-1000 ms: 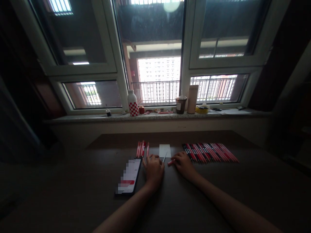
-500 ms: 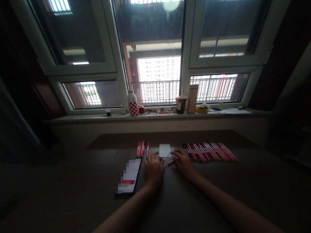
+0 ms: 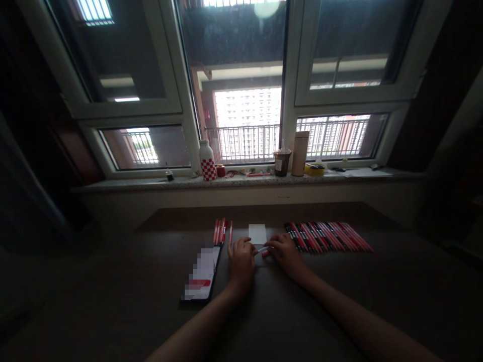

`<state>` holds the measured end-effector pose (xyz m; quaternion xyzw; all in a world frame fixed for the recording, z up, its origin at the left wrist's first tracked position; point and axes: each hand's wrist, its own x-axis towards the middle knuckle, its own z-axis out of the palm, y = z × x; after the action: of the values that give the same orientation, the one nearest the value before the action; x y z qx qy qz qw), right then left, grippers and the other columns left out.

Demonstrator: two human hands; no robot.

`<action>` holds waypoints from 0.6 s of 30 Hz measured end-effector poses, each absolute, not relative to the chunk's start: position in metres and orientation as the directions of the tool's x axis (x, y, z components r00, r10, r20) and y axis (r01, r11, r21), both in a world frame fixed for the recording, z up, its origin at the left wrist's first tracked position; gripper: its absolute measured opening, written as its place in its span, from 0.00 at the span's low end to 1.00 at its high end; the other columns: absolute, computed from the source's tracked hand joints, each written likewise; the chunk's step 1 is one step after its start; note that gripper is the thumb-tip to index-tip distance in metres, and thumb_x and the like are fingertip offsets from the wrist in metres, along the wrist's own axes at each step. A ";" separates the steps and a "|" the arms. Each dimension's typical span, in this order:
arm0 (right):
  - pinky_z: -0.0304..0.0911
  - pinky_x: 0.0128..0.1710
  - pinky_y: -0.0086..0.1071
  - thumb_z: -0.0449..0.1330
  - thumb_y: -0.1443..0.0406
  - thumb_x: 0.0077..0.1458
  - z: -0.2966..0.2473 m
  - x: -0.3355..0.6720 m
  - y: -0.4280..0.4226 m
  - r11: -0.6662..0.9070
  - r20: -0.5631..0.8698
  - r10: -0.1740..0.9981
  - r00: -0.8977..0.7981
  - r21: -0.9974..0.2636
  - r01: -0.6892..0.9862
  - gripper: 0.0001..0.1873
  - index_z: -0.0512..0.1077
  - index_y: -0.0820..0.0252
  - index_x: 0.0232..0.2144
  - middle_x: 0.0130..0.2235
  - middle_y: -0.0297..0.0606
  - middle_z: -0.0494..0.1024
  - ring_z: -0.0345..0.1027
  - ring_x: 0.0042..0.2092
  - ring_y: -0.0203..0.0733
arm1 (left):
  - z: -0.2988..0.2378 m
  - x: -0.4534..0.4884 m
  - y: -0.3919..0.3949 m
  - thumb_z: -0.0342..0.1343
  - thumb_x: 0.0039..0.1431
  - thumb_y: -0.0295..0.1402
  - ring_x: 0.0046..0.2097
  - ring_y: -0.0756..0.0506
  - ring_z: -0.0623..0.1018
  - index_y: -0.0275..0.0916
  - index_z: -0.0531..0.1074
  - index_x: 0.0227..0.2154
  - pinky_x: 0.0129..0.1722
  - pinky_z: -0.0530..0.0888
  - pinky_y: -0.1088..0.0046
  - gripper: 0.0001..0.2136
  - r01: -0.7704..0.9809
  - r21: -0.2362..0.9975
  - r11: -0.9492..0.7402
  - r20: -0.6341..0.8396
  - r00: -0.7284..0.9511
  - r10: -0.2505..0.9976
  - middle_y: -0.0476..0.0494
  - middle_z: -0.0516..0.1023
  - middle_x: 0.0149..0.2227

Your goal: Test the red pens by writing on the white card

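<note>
My left hand (image 3: pixel 242 260) pinches the near end of a thin whitish stick (image 3: pixel 261 249), possibly a pen refill; I cannot make out its kind. The stick's other end meets the fingertips of my right hand (image 3: pixel 286 255), which are closed on it. A short pinkish-red piece (image 3: pixel 265 253), like a pen cap or barrel end, pokes out from under the right fingers. Just beyond both hands lies a pale square sheet (image 3: pixel 257 234). One pink pen (image 3: pixel 231 231) lies by the left fingers, beside a small group of pink and red pens (image 3: pixel 219 232).
A phone (image 3: pixel 201 276) with a lit screen lies left of my left forearm. Right of my right hand a long row of pink, red and black pens (image 3: pixel 328 237) covers the dark table (image 3: pixel 294 322). Bottles and a cup (image 3: pixel 282 163) stand on the windowsill.
The whitish stick has tipped lower, from slanting up to nearly level, and my right fingertips have come down with it. My left fingers are drawn closer together.
</note>
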<state>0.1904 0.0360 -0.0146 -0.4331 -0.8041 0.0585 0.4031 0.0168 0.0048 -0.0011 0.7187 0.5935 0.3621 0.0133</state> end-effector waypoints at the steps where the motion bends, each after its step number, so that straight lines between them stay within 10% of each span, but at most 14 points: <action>1: 0.59 0.46 0.39 0.55 0.66 0.60 -0.014 0.190 0.036 0.620 0.594 0.744 -0.306 -0.443 0.647 0.11 0.77 0.53 0.39 0.39 0.40 0.74 0.61 0.45 0.46 | -0.001 0.017 0.005 0.50 0.58 0.25 0.55 0.43 0.68 0.39 0.71 0.33 0.61 0.52 0.53 0.06 0.842 0.452 -0.293 0.503 0.030 0.864 0.43 0.73 0.48; 18: 0.58 0.47 0.39 0.55 0.68 0.60 -0.011 0.188 0.032 0.600 0.563 0.766 -0.309 -0.454 0.659 0.12 0.75 0.53 0.42 0.40 0.39 0.76 0.60 0.45 0.47 | 0.004 0.015 0.001 0.54 0.58 0.30 0.52 0.43 0.69 0.42 0.74 0.33 0.60 0.53 0.53 0.04 0.841 0.442 -0.311 0.527 0.037 0.849 0.45 0.73 0.46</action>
<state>0.1884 0.0323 -0.0107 -0.4420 -0.8061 0.0693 0.3874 0.0150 0.0011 0.0039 0.7200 0.5871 0.3700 0.0054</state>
